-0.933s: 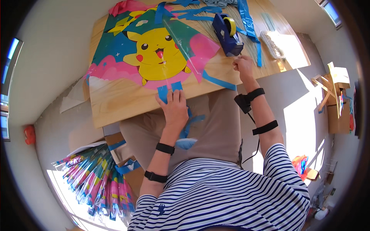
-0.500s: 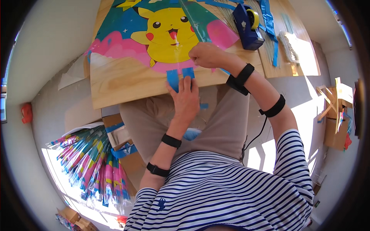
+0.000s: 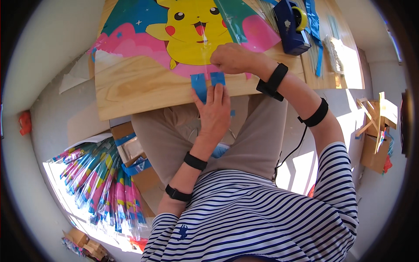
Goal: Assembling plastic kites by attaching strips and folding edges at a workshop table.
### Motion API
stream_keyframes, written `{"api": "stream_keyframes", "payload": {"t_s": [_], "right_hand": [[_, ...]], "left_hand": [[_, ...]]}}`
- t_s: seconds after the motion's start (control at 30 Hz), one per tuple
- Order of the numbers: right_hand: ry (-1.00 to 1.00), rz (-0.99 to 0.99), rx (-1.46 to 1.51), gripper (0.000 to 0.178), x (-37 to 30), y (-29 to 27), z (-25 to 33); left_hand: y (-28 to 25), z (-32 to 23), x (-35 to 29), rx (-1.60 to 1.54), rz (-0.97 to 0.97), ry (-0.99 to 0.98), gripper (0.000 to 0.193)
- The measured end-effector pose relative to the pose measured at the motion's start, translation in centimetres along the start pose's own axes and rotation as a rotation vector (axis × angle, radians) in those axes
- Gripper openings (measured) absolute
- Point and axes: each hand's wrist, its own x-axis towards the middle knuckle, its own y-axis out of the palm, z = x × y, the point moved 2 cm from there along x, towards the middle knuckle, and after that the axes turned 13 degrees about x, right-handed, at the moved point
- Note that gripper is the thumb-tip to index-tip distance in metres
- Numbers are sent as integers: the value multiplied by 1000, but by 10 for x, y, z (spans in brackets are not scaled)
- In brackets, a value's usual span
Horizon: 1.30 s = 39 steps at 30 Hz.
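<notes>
A colourful kite sheet [image 3: 144,26] with a yellow cartoon figure lies on a wooden board [image 3: 131,89] across my lap. Two short strips of blue tape [image 3: 201,83] sit at the sheet's lower tip, near the board's front edge. My left hand [image 3: 214,111] rests flat at that edge, fingers spread, fingertips touching the blue tape. My right hand [image 3: 231,59] is curled just above the tape, fingers pinched on the sheet's tip where a thin clear spar runs down the middle. What the pinch holds is too small to tell.
A dark blue tape dispenser [image 3: 291,26] stands on the board at the back right, with blue tape strips [image 3: 315,26] beside it. A bundle of folded kites in clear wrap [image 3: 102,183] lies on the floor at my left by cardboard boxes [image 3: 135,161]. Wooden scraps [image 3: 375,118] lie at the right.
My right hand came from the dispenser side to the sheet's lower tip. My left hand stayed at the blue tape by the board's edge. The view has tilted down and closer.
</notes>
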Motion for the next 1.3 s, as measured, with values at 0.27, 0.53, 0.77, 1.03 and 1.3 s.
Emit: {"api": "stream_keyframes", "payload": {"t_s": [0.27,0.53,0.77,1.03,1.3], "right_hand": [[-35,-27,-13,6,4,6,-4],[-32,-25,-19,5,4,7,-4],[-32,-27,-32,4,6,7,-1],[-29,-18,-207,8,10,7,0],[20,-53,-393,7,11,3,6]], "left_hand": [[0,1,1,0,-9,6,67],[-2,2,4,-16,17,10,65],[-2,4,4,-31,22,13,64],[-5,5,6,-18,23,46,64],[-5,4,8,2,17,61,65]]}}
